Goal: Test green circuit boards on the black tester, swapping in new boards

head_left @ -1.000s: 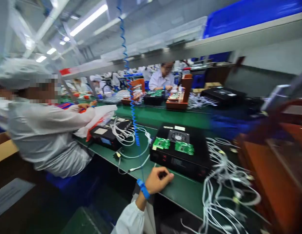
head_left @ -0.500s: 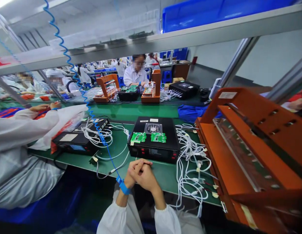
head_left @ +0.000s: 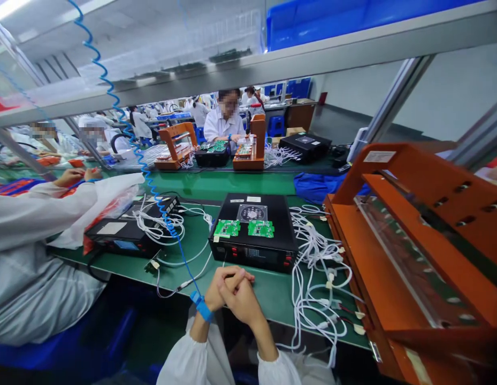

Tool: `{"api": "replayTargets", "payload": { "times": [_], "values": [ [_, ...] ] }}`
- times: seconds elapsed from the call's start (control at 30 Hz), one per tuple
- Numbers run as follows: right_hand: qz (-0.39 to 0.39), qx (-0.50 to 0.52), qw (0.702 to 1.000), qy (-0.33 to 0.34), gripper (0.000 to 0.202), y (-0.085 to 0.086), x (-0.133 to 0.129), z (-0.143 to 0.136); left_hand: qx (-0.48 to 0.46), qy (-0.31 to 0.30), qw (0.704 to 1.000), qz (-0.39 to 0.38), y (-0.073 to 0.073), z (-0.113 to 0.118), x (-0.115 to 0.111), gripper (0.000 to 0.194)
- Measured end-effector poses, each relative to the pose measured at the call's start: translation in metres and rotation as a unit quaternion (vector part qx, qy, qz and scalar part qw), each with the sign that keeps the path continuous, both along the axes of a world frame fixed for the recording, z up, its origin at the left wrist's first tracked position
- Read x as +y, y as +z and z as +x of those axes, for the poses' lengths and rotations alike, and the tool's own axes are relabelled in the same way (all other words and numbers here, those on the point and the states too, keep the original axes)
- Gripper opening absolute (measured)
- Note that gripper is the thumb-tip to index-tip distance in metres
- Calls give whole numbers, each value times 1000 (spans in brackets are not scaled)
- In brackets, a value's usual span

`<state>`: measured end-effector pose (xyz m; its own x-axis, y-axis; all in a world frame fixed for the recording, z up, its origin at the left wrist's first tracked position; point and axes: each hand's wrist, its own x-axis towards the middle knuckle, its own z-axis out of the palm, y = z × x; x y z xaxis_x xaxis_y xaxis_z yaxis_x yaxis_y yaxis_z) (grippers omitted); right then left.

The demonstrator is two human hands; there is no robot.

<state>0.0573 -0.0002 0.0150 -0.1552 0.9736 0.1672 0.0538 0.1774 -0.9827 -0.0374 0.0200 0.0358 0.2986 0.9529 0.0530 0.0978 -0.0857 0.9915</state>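
Note:
My left hand [head_left: 216, 289], with a blue wrist strap [head_left: 201, 306] round its wrist, is clasped with my right hand [head_left: 243, 299] at the front edge of the bench. The fingers of both are folded over each other, and no object shows in them. Just beyond stands a black box with a fan grille [head_left: 254, 256]. On its top lie two green circuit boards, one at the left [head_left: 227, 228] and one at the right [head_left: 261, 229]. Neither hand touches the box or the boards.
White cables [head_left: 312, 289] lie tangled to the right, beside a large orange fixture [head_left: 352, 256]. Another black box [head_left: 115, 235] with cables is at the left, near a co-worker's sleeve [head_left: 23, 208]. A coiled blue cord [head_left: 131, 144] hangs down to the wrist strap. Across the bench sits another person [head_left: 222, 125].
My clasped hands have shifted very slightly, and the right forearm sits a little further right. The view has moved a little; the boards and boxes stay in place.

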Motion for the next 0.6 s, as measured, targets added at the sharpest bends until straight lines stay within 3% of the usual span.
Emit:
{"api": "replayTargets", "payload": {
  "times": [0.17, 0.27, 0.4, 0.6],
  "values": [
    [-13, 41, 998, -35, 35, 2, -1, 6, -38, -80, 994, -60, 9, 14, 7, 48],
    [-20, 35, 999, -32, 33, 4, -3, 6, -58, -45, 990, -119, 11, 20, 2, 53],
    [-6, 5, 1000, 3, 27, 8, -5, 5, -67, 17, 992, -105, 12, 20, -8, 51],
    [-14, -12, 1000, 12, 27, 7, -4, 5, -98, 30, 987, -125, 5, 17, -10, 43]
  ]
}}
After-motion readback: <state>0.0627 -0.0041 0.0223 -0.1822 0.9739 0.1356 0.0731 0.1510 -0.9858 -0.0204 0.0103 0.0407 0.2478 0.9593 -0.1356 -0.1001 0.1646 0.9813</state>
